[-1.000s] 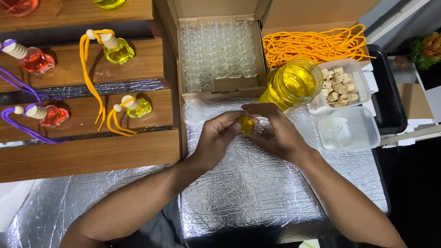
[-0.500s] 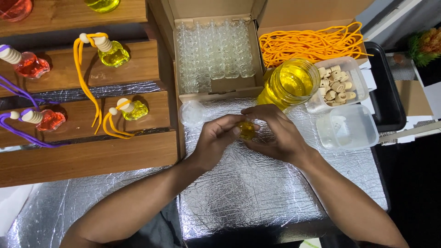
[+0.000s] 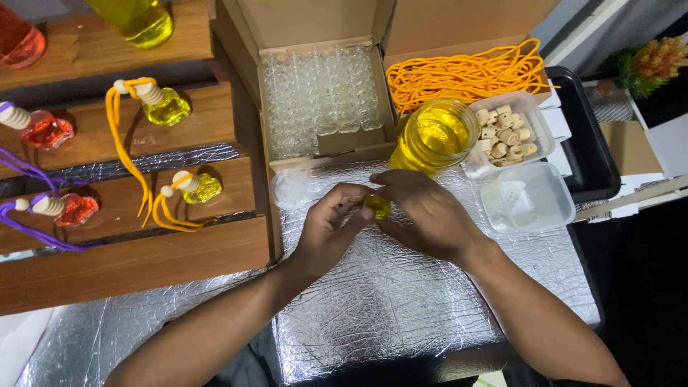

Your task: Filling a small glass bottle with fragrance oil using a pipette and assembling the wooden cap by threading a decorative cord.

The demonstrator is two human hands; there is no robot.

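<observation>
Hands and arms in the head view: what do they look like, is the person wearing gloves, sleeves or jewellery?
Both are bare. The left hand and right hand have no gloves, and no rings, watch or bracelets show on the fingers or wrists. The forearms are uncovered right down to the bottom edge of the picture, so no sleeve is in view. Nails look short and plain. No markings can be made out.

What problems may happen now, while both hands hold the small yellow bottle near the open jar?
The small yellow bottle is pinched between the left hand and right hand; it might slip and spill on the foil surface. The open jar of yellow liquid stands just behind the right hand, so a bump could tip it.
</observation>
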